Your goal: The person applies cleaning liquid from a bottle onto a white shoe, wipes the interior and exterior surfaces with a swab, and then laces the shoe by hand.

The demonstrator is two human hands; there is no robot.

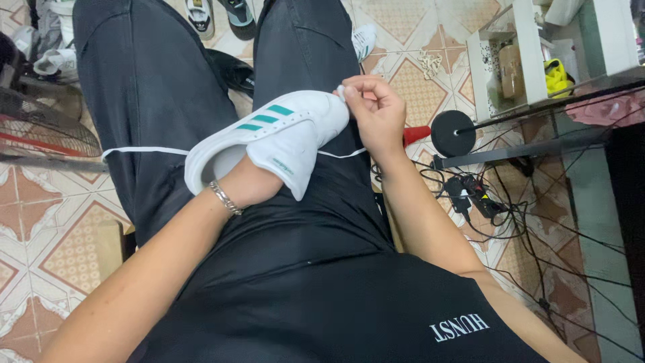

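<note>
1. Head view: the person's dark-trousered lap (168, 101) fills the middle, above a patterned tile floor (60, 249).
2. A white sneaker (282, 131) with green stripes lies across the lap.
3. The left hand (245, 181) is pushed inside the sneaker, so I cannot tell its grip.
4. The right hand (376, 114) pinches the white lace (144, 150) at the sneaker's front.

Head camera looks steeply down, close over the lap.

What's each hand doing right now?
Left hand: tucked inside the white sneaker; grip cannot be told.
Right hand: closed, pinching the white shoelace at the toe.
</note>
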